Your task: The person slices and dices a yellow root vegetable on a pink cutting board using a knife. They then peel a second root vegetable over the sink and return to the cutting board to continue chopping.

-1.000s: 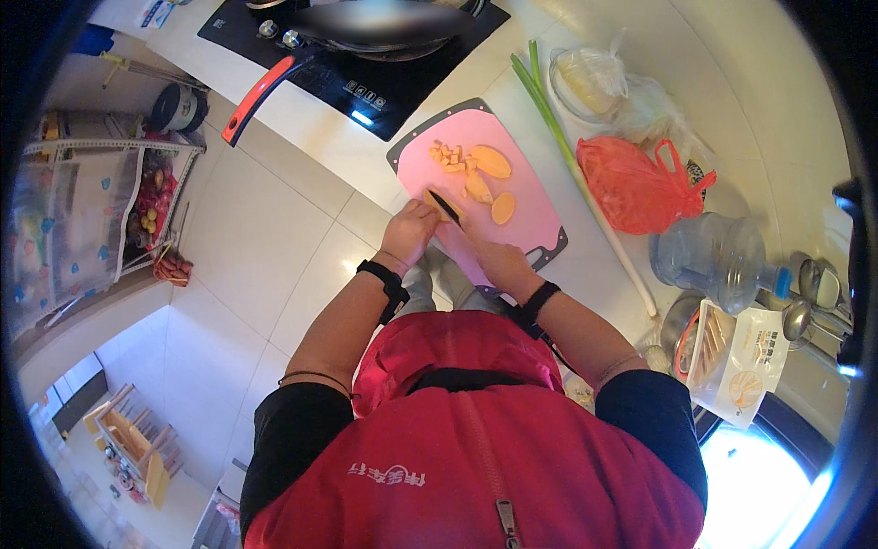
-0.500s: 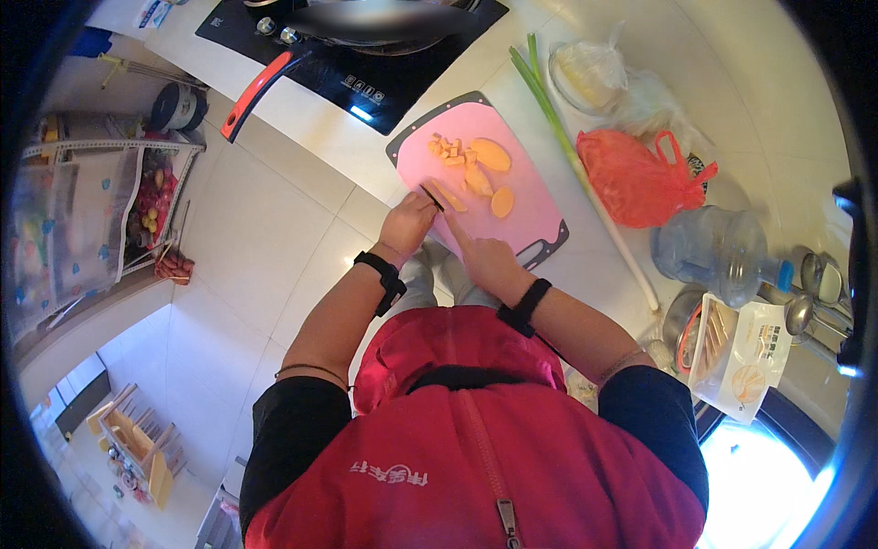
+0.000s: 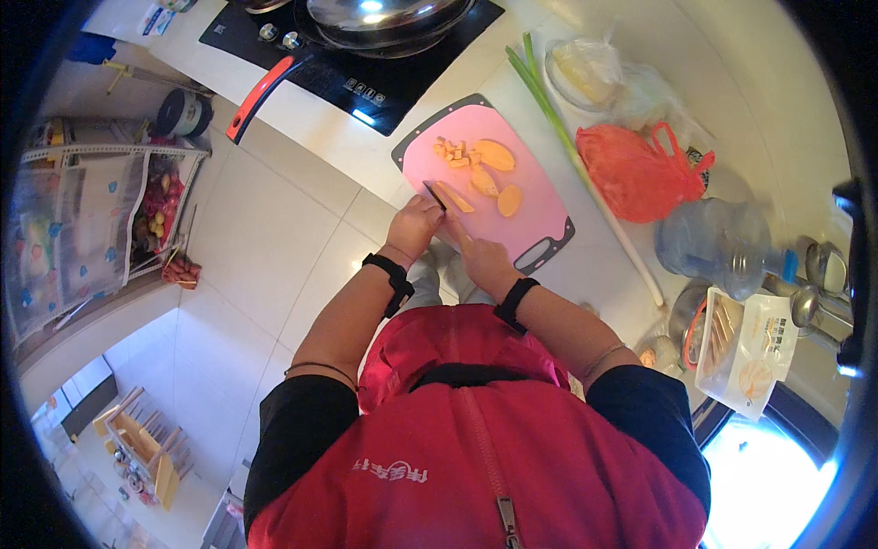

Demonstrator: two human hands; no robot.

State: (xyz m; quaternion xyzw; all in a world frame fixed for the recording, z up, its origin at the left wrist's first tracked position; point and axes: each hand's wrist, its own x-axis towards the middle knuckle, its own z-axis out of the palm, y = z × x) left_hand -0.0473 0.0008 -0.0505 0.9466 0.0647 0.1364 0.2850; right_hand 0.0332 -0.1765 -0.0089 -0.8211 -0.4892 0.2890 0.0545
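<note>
A pink cutting board [image 3: 540,197] with grey ends lies at the counter edge in front of me. On it are peeled orange vegetable slices [image 3: 494,155], a small heap of cubes [image 3: 450,151] and a cut strip [image 3: 454,197]; they look like sweet potato. My right hand [image 3: 487,263] is closed on a knife [image 3: 434,195], forefinger stretched toward the dark blade. Its handle is mostly hidden by the hand. Beside the blade, my left hand [image 3: 416,226] is closed with fingertips bunched at the board's near-left edge. What lies under those fingers is hidden.
Beyond the board is a black cooktop [image 3: 366,96] with a lidded pan [image 3: 389,23] whose red handle [image 3: 259,96] juts over the counter edge. To the right lie a green onion [image 3: 585,174], a red plastic bag [image 3: 636,174], a large water bottle [image 3: 718,245] and ladles [image 3: 805,306].
The view has shifted slightly, and more of the lidded pan shows. Both hands stay close together at the knife; the right forefinger looks more bent. The orange pieces keep their arrangement.
</note>
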